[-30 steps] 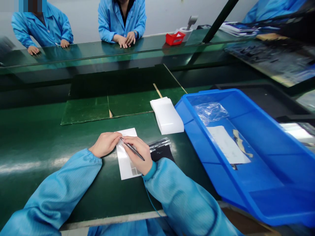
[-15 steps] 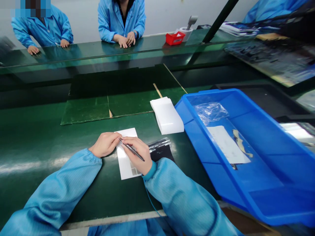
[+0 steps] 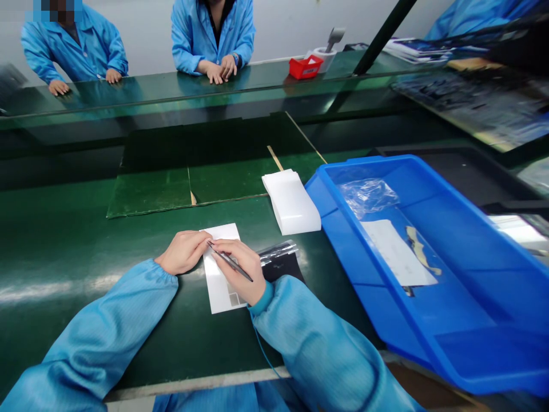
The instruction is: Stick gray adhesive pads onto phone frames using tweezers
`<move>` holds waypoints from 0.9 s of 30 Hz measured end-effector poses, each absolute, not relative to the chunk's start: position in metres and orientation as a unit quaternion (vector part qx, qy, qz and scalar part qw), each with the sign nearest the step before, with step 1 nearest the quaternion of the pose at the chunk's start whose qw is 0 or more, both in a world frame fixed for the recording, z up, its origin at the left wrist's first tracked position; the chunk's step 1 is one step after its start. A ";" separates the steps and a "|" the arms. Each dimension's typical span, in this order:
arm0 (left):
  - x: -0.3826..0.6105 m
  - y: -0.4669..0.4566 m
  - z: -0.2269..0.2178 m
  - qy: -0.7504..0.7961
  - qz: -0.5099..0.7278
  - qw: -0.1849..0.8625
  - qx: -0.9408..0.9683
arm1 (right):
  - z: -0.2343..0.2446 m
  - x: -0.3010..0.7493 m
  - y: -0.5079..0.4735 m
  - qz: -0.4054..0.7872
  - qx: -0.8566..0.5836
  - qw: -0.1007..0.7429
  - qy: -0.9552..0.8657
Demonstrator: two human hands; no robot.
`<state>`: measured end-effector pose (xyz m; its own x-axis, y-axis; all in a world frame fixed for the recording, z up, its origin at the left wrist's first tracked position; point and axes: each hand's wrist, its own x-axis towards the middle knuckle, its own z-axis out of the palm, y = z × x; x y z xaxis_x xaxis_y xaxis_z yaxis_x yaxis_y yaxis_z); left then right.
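A white sheet (image 3: 218, 293) with small grey rectangles near its lower right lies on the green work surface. Over it, my right hand (image 3: 241, 269) is closed around slim dark tweezers (image 3: 234, 264), whose back end sticks out toward my wrist. My left hand (image 3: 184, 253) rests at the sheet's left edge, its thumb and fingers pressed together close to the right fingertips. Whatever those left fingers pinch is too small to see. Partly behind my right hand and sleeve lies a black sheet (image 3: 283, 268) with a clear film strip (image 3: 278, 250) along its top.
A stack of white sheets (image 3: 292, 203) lies beyond my hands, beside a large blue bin (image 3: 369, 286) holding paper and plastic film. Green boards (image 3: 223, 183) lie further back. Two people in blue coats rest their hands on the far bench, near a red box (image 3: 305, 67).
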<state>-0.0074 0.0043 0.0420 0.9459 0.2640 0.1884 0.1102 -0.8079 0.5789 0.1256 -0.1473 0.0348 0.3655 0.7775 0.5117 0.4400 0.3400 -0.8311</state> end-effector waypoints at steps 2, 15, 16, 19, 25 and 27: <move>-0.007 0.004 0.042 0.099 0.130 0.293 0.942 | 0.035 0.126 -0.147 0.137 -0.558 0.611 -0.545; -0.007 0.004 0.043 0.105 0.136 0.283 0.944 | 0.034 0.125 -0.148 0.126 -0.563 0.611 -0.542; -0.007 0.004 0.043 0.104 0.137 0.284 0.943 | 0.034 0.125 -0.148 0.128 -0.559 0.609 -0.547; -0.008 0.004 0.043 0.106 0.138 0.287 0.942 | 0.034 0.125 -0.147 0.127 -0.558 0.607 -0.551; -0.008 0.004 0.042 0.107 0.139 0.287 0.942 | 0.034 0.125 -0.147 0.125 -0.557 0.607 -0.552; -0.008 0.004 0.042 0.107 0.139 0.288 0.941 | 0.034 0.125 -0.147 0.124 -0.555 0.607 -0.555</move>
<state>-0.0077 0.0040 0.0423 0.9385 0.2808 0.2010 0.1202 -0.8112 0.5723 0.1255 -0.1471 0.0336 0.3535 0.7667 0.5359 0.4649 0.3531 -0.8119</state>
